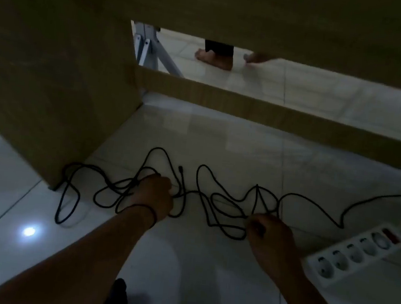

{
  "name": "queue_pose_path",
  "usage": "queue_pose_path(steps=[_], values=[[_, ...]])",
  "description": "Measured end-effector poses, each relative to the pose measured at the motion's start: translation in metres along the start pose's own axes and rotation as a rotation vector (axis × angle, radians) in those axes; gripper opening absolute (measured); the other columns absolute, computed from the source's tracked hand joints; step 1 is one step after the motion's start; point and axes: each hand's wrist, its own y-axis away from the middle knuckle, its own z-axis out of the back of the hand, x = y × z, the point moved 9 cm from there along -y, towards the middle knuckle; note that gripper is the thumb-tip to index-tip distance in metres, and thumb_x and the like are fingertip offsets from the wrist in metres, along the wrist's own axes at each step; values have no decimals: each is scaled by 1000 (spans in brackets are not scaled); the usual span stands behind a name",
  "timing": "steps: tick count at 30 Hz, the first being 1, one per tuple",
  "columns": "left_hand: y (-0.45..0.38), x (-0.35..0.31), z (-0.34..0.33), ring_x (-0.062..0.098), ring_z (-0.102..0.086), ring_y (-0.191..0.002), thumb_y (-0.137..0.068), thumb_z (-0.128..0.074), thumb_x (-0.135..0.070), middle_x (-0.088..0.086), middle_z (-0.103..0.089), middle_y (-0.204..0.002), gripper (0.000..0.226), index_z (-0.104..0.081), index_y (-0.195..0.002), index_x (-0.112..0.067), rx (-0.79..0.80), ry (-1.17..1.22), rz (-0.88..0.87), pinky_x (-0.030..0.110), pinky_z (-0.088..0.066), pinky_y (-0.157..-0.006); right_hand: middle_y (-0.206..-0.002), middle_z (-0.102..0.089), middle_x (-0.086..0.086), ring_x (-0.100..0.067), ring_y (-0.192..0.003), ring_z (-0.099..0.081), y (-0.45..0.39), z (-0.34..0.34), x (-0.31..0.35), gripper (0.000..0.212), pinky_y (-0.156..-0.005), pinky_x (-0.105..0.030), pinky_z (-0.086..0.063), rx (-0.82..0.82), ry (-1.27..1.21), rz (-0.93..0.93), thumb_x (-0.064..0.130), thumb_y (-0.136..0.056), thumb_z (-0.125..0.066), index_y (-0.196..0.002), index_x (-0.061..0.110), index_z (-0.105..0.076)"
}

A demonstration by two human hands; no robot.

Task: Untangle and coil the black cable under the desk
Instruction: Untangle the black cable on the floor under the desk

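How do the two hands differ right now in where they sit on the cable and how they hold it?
The left hand sits farther in, over the denser tangle by the desk panel; the right hand is nearer, beside the power strip. The left grips bunched strands of the black cable; the right pinches strands at its fingertips. The left wrist wears a band. Both hold the same cable.

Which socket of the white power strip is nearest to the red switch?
On the power strip, the socket at its far right end sits directly beside the red switch; the other four lie further toward the near end.
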Motion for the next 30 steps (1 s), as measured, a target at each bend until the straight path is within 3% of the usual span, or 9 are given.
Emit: queue_pose_path(steps=[3,6,8,13,20,23,26,28,30], values=[[-2,17,-9,24,-25,-140,-92,-47,-23,10,-26,-153,55,-28,-144,-14,-55,-115,59,32,-19,-116,-78,-65,-5,-20,-74,-60,-5,-6,-8,9,-68,-33,-51,-7,16,19,14,-85,-61,-79,14,-68],[0,25,-6,24,-41,-129,-92,-44,-24,5,-45,-141,53,-30,-143,-20,-84,-295,77,37,-29,-110,-82,-64,-1,-17,-77,-60,-11,-14,-2,10,-69,-34,-52,0,1,28,17,-85,-59,-81,16,-69],[0,23,-2,23,-50,-121,-94,-42,-20,5,-53,-133,42,-41,-136,-19,-123,-276,48,32,-37,-101,-83,-59,5,-12,-77,-57,-11,-14,6,10,-65,-16,-44,-21,13,64,16,-86,-59,-85,16,-68],[-2,3,15,26,-58,-105,-94,-43,-13,12,-63,-117,25,-61,-111,-8,-180,-9,-4,26,-44,-82,-83,-56,6,-7,-76,-50,-12,-20,9,10,-59,-3,-28,-22,1,50,17,-87,-58,-88,17,-69],[13,-29,99,9,-54,-77,-88,-54,-4,0,-62,-85,16,-70,-86,-5,-492,480,-101,-4,-34,-54,-88,-65,-4,-18,-82,-59,-17,-8,7,10,-71,-26,-46,-85,-88,72,11,-86,-60,-87,11,-70],[15,-37,109,10,-56,-81,-87,-59,-10,0,-63,-87,12,-70,-88,-4,-411,574,-117,4,-39,-60,-90,-66,-6,-18,-84,-59,-16,-2,19,10,-70,-20,-45,-110,-102,123,11,-86,-60,-90,12,-69],[17,-44,112,-2,-57,-61,-85,-60,-9,1,-64,-80,11,-70,-89,-5,-288,653,-97,0,-38,-45,-100,-63,-4,-14,-90,-58,-18,14,45,21,-71,-2,-36,-191,-130,191,9,-85,-61,-105,11,-67],[21,-54,109,-3,-56,-54,-84,-61,-7,4,-66,-80,13,-68,-95,-4,-178,696,-111,3,-37,-40,-114,-56,2,-6,-105,-50,-21,21,75,37,-83,-1,-34,-204,-127,288,10,-86,-61,-123,12,-58],[28,-69,106,6,-59,-69,-82,-63,-9,9,-71,-94,18,-64,-101,-8,-87,677,-184,8,-44,-49,-128,-45,7,-3,-121,-36,-29,11,104,53,-103,-12,-27,-103,-75,360,17,-88,-60,-138,18,-41]])
